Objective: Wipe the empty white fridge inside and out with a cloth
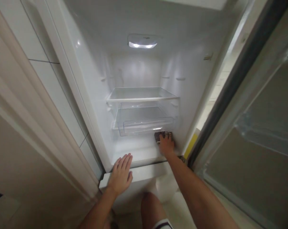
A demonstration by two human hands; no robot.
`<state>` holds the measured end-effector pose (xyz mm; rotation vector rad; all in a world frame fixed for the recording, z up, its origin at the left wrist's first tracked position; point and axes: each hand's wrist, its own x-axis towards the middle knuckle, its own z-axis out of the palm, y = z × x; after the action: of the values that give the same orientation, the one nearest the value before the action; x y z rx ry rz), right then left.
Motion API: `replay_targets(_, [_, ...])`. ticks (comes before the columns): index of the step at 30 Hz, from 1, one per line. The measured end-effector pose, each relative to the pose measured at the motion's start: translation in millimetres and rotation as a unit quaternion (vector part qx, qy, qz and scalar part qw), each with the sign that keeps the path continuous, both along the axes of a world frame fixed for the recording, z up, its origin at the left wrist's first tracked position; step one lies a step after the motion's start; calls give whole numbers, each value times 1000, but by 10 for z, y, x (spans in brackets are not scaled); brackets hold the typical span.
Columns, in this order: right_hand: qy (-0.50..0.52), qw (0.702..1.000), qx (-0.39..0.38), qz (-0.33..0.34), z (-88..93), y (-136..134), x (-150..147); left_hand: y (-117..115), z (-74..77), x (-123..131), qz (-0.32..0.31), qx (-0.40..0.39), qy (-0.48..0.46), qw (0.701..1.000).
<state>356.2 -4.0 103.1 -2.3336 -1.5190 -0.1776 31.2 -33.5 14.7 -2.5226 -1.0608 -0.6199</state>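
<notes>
My right hand [167, 143] reaches into the bottom of an open fridge [136, 148] and presses a dark patterned cloth [157, 137] against the floor of the compartment, near the right wall. Its fingers are bent over the cloth, partly hiding it. My left hand [120, 173] lies flat with fingers stretched out on the white ledge [146, 171] at the fridge's front edge, holding nothing. Above the cloth sits a clear plastic drawer [146, 125] under a glass shelf [144, 93].
The open fridge door [260, 127] stands on the right with a dark seal along its edge. A lit lamp [142, 45] is on the ceiling of the compartment. White wall tiles [55, 86] and a beige frame [22, 73] are at the left. My knee [152, 206] is below the ledge.
</notes>
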Motion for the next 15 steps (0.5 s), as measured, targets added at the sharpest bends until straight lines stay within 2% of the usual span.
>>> replay_targets(2, [4,999,-32,-25,-16,-93,-133,-2,-8,3,-1,5,-1,1000])
replay_targets(4, [13,998,-58,-17,-6,-134,-234,2,-20,-1,-2,8,-2,1000])
replay_targets(8, [11,993,-79,91,-10,-86,-284,12,-45,-11,-11,13,-5,1000])
replay_targets(11, [20,989,-86,119,-81,95,-183,12,-43,-13,-10,11,-6,1000])
replay_targets(15, [65,991,-103,58,-196,566,2,4,-8,-2,-7,13,-7,1000])
